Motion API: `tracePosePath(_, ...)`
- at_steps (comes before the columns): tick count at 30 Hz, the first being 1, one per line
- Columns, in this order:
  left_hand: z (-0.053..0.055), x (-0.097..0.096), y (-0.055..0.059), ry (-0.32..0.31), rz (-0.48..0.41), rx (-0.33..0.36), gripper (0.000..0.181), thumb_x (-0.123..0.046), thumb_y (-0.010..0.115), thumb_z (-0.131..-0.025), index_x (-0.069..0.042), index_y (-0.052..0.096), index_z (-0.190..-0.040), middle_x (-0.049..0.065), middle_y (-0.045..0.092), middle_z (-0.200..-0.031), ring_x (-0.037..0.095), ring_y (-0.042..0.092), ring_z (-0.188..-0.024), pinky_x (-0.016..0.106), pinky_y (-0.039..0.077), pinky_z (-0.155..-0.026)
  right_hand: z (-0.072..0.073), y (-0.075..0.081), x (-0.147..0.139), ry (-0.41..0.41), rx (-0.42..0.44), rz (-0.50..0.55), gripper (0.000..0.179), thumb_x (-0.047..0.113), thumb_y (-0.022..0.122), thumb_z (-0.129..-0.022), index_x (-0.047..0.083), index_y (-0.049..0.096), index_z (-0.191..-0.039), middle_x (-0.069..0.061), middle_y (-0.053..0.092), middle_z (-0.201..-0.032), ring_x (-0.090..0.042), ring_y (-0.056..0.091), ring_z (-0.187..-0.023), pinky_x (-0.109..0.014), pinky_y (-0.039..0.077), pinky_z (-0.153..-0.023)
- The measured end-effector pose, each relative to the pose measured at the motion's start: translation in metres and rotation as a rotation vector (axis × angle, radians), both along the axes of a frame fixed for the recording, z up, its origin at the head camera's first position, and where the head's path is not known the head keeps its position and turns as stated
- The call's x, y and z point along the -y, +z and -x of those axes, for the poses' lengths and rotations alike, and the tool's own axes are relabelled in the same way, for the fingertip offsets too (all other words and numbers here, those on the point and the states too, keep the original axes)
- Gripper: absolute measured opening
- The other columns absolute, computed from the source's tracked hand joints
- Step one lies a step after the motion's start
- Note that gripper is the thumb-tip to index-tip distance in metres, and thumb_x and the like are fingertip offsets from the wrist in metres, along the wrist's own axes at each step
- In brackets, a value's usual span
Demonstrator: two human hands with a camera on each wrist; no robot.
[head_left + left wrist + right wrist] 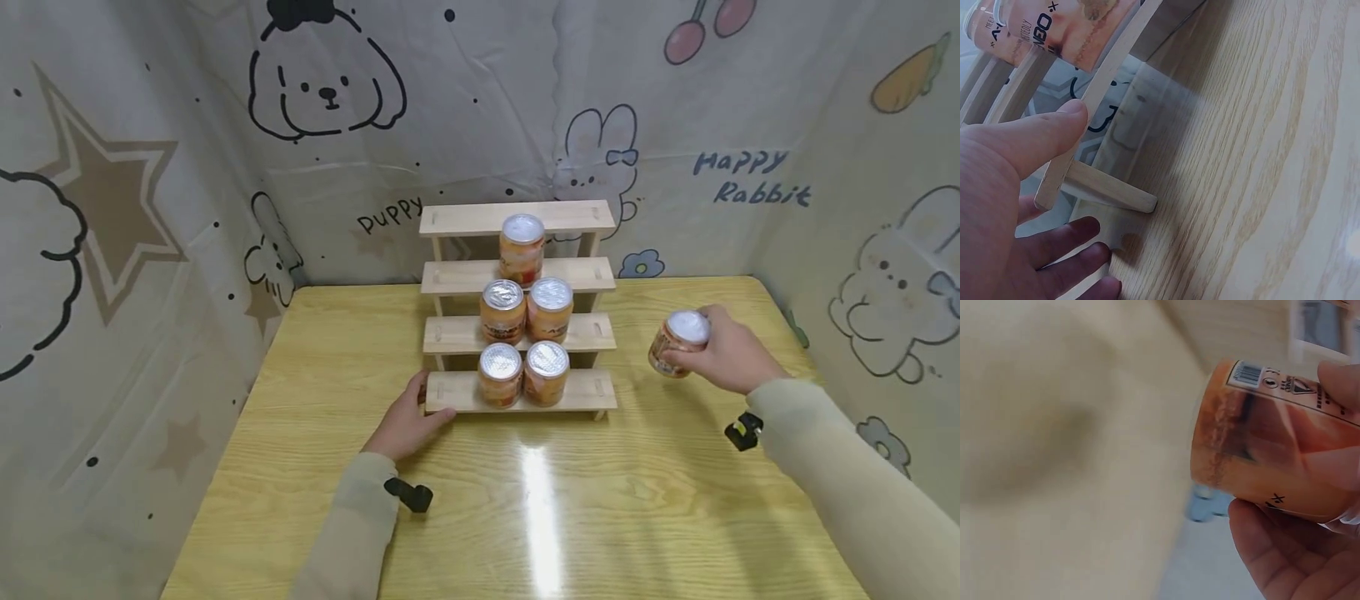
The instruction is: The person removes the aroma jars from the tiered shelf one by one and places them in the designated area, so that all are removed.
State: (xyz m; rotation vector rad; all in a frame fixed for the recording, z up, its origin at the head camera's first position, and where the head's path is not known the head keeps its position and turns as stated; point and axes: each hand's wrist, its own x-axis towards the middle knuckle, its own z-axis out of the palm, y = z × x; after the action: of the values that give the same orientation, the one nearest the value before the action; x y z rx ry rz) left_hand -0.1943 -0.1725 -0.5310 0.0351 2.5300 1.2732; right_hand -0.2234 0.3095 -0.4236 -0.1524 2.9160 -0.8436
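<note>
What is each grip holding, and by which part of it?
Right grip: a can, by its side. Left grip: the rack, by the left end of its lowest step.

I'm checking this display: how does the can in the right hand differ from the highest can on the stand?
The held can is gripped in the right hand; the highest can is untouched. The held can is to the right of the wooden stand; the highest can stands on its second shelf from the top. Both are orange-sided and silvery on top.
</note>
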Motion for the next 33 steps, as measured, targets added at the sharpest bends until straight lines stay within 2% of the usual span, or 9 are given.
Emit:
tracePosePath(4, 0.000, 0.000, 0.001, 0.003, 0.002, 0.005, 0.098, -0.050, 0.070, -0.093, -0.014, 0.012, -0.163, 0.016, 0.033, -0.160, 0.036, 0.036, -0.145, 0.055, 0.033, -0.114, -0.009, -0.036, -0.002, -0.003, 0.050, 0.021, 0.090, 0.047, 0.076, -0.088, -0.013, 0.032, -0.140, -0.036, 0.056, -0.122, -0.046, 0.062, -0.106, -0.055, 0.053, -0.082)
tracePosePath(8, 0.000, -0.001, 0.001, 0.007, 0.002, 0.008, 0.098, -0.051, 0.070, -0.093, -0.015, 0.012, -0.163, 0.015, 0.033, -0.160, 0.035, 0.036, -0.145, 0.054, 0.033, -0.114, -0.012, -0.057, 0.000, -0.010, 0.070, 0.034, 0.090, 0.043, 0.078, -0.087, -0.012, 0.031, -0.140, -0.037, 0.057, -0.123, -0.047, 0.062, -0.107, -0.056, 0.052, -0.086)
tracePosePath(15, 0.000, -0.001, -0.002, 0.007, 0.019, 0.006, 0.099, -0.052, 0.070, -0.092, -0.016, 0.012, -0.163, 0.014, 0.034, -0.160, 0.034, 0.037, -0.145, 0.053, 0.034, -0.114, -0.013, -0.075, 0.004, -0.003, 0.068, 0.045, 0.089, 0.041, 0.082, -0.084, -0.011, 0.033, -0.137, -0.037, 0.057, -0.122, -0.049, 0.062, -0.108, -0.059, 0.051, -0.087)
tracePosePath(21, 0.000, 0.001, 0.000, 0.015, 0.016, 0.007, 0.098, -0.051, 0.070, -0.092, -0.016, 0.012, -0.163, 0.014, 0.034, -0.160, 0.034, 0.036, -0.145, 0.054, 0.033, -0.115, -0.013, -0.082, 0.006, -0.003, 0.054, 0.045, 0.100, 0.046, 0.081, -0.083, -0.014, 0.028, -0.143, -0.041, 0.053, -0.126, -0.052, 0.059, -0.111, -0.061, 0.049, -0.089)
tracePosePath(23, 0.001, 0.000, 0.001, 0.015, 0.013, 0.002, 0.098, -0.051, 0.070, -0.093, -0.015, 0.013, -0.163, 0.014, 0.034, -0.160, 0.035, 0.036, -0.145, 0.054, 0.033, -0.114, -0.012, -0.080, 0.007, 0.004, 0.067, 0.026, 0.107, 0.051, 0.079, -0.084, -0.015, 0.024, -0.146, -0.042, 0.052, -0.127, -0.053, 0.059, -0.112, -0.061, 0.049, -0.090)
tracePosePath(26, 0.001, 0.000, 0.001, 0.008, 0.012, 0.003, 0.098, -0.052, 0.070, -0.092, -0.015, 0.013, -0.163, 0.014, 0.034, -0.160, 0.034, 0.036, -0.145, 0.054, 0.033, -0.114, -0.012, -0.068, 0.008, -0.005, 0.106, -0.008, 0.115, 0.062, 0.071, -0.087, -0.013, 0.014, -0.152, -0.043, 0.048, -0.133, -0.053, 0.057, -0.113, -0.062, 0.049, -0.090)
tracePosePath(30, 0.001, 0.000, 0.000, 0.004, 0.014, 0.010, 0.100, -0.054, 0.070, -0.091, -0.016, 0.012, -0.163, 0.014, 0.034, -0.160, 0.034, 0.036, -0.145, 0.054, 0.034, -0.114, -0.010, -0.039, 0.013, -0.033, 0.129, -0.027, 0.118, 0.075, 0.054, -0.089, -0.006, 0.003, -0.158, -0.040, 0.038, -0.144, -0.055, 0.049, -0.123, -0.066, 0.045, -0.092)
tracePosePath(33, 0.001, 0.000, -0.003, 0.012, 0.011, 0.007, 0.099, -0.054, 0.071, -0.091, -0.017, 0.013, -0.163, 0.014, 0.035, -0.160, 0.034, 0.036, -0.145, 0.054, 0.034, -0.114, -0.003, -0.015, 0.021, -0.022, 0.081, -0.026, 0.113, 0.077, 0.047, -0.090, -0.002, 0.008, -0.160, -0.037, 0.035, -0.149, -0.054, 0.042, -0.130, -0.069, 0.040, -0.097)
